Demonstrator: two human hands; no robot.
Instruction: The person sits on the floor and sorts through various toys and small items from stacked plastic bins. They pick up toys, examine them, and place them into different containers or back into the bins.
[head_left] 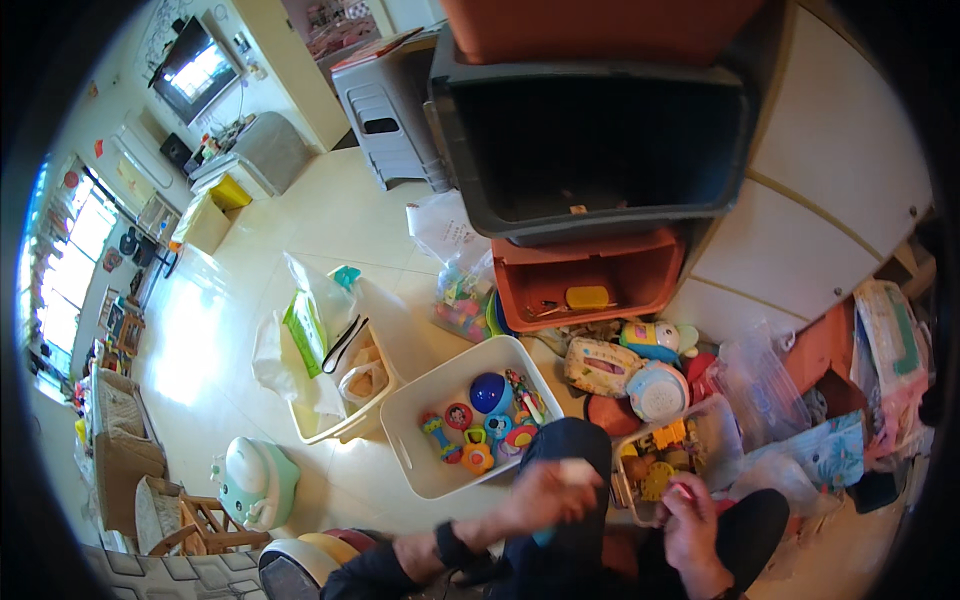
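My left hand (pixel 540 497), smeared a little by motion, is in front of my left knee. Its fingers are closed on a small whitish piece (pixel 577 472) whose kind I cannot make out. Farther right, my right hand (pixel 692 525) is curled around a small red thing (pixel 684 490), mostly hidden by the fingers. Beyond my left hand is a white bin (pixel 400 452) of baby toys, among them a blue ball (pixel 491 393), a rattle (pixel 439 437) and a yellow toy (pixel 478 455). Just past my right hand, a clear box (pixel 722 428) holds yellow toy pieces (pixel 655 482).
A large dark grey bin (pixel 600 225) lies open toward me above an orange bin (pixel 590 318). A pack of wipes (pixel 600 366) and clear plastic containers (pixel 765 375) crowd the right side. To the left are a cream bin with bags (pixel 345 428) and a green-white potty (pixel 255 485).
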